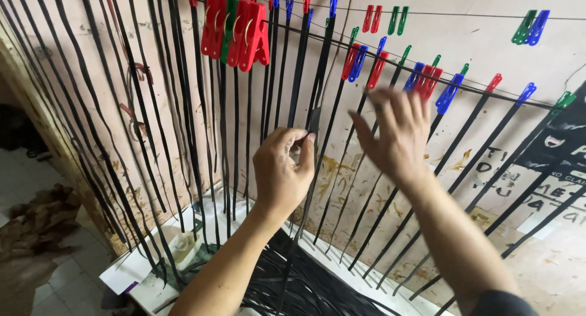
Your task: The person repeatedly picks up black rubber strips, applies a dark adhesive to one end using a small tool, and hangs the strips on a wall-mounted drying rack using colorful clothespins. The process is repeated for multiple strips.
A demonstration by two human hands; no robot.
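Observation:
My left hand (282, 169) pinches the upper end of a long black strip (303, 197) between thumb and fingers; the strip hangs down toward a pile of black strips (305, 288) below. My right hand (394, 133) is raised with fingers spread, empty, just under a wire line (476, 91) that carries red, blue and green clothes pegs (427, 78). Many more black strips hang from pegs on the wires in front of the wall. A bunch of red pegs (241, 32) hangs close to the camera at the upper left.
A stained beige wall (488, 41) stands behind the lines. Below runs a white ledge (137, 270) with a small white cup (182, 243). Brown rags (36, 221) lie on the tiled floor at left. A dark poster (561, 145) hangs at right.

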